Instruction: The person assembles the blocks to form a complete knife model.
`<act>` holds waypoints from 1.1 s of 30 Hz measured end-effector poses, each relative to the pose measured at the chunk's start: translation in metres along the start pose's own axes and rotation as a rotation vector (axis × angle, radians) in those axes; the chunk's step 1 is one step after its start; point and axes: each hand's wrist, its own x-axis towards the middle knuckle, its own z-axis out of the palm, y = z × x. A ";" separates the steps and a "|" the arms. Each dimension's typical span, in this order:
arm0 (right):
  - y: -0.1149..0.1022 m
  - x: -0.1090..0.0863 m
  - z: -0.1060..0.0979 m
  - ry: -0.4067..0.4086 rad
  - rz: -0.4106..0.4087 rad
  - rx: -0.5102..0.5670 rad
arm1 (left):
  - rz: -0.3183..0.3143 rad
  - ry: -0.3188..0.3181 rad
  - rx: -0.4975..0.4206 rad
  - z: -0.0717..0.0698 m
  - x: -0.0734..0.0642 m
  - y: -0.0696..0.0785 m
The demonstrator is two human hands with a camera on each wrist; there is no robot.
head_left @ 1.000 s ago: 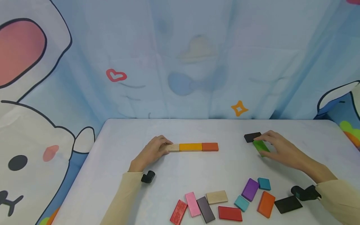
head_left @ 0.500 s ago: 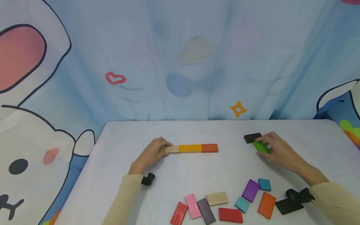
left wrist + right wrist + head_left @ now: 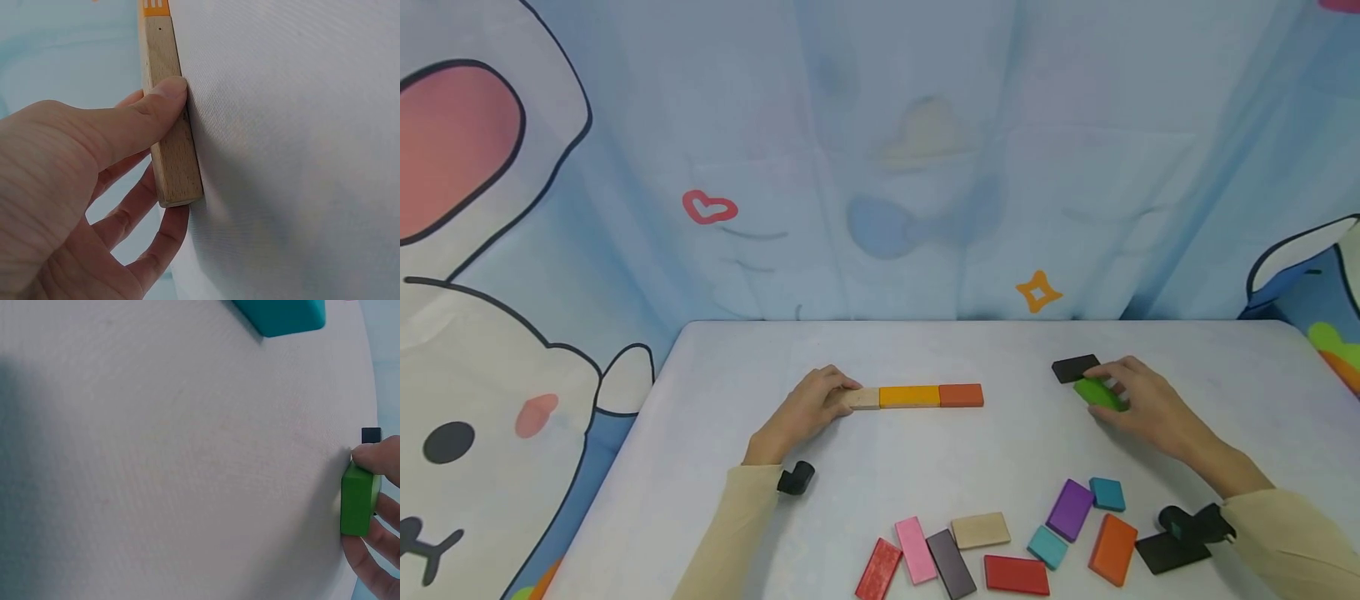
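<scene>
My left hand [image 3: 808, 414] pinches the plain wooden block [image 3: 176, 165] at the left end of a row, thumb on its near side and fingers behind. Joined end to end with it are a yellow block [image 3: 909, 397] and an orange-red block [image 3: 961, 395]. Toward the back right, my right hand [image 3: 1150, 412] grips a green block [image 3: 357, 503] between thumb and fingers, low over the white table. A black block [image 3: 1075, 368] lies just beyond the green one, close to my fingertips. Part of the green block is hidden by my hand in the head view.
Several loose blocks lie at the front: red [image 3: 1017, 575], pink [image 3: 916, 550], dark grey [image 3: 951, 564], beige [image 3: 981, 530], purple [image 3: 1071, 510], teal [image 3: 1107, 494], orange [image 3: 1113, 550] and black [image 3: 1165, 553]. A printed curtain [image 3: 910, 167] hangs behind the table's back edge.
The green block has turned slightly in my right hand, and that hand has shifted a little, its wrist moving left. My left hand stays on the wooden block; the row keeps its place.
</scene>
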 end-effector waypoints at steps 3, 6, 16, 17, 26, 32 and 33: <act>0.000 0.000 0.000 -0.002 0.001 -0.008 | -0.002 0.001 0.002 0.000 0.000 -0.001; -0.001 0.000 0.000 -0.004 0.000 -0.012 | 0.004 0.004 0.007 -0.001 -0.001 -0.002; -0.006 0.000 0.004 -0.014 -0.014 -0.024 | -0.012 0.001 0.006 0.001 -0.002 -0.004; -0.008 0.001 0.004 -0.010 -0.023 -0.031 | -0.014 0.000 0.005 0.001 -0.003 -0.004; -0.030 0.013 0.007 0.051 -0.210 -0.009 | 0.001 0.009 0.002 0.001 -0.002 -0.005; -0.057 0.021 0.005 0.028 -0.295 0.015 | 0.004 0.010 -0.013 0.001 0.000 -0.003; -0.061 0.021 0.005 0.023 -0.303 0.013 | 0.005 0.010 -0.016 0.001 0.000 -0.002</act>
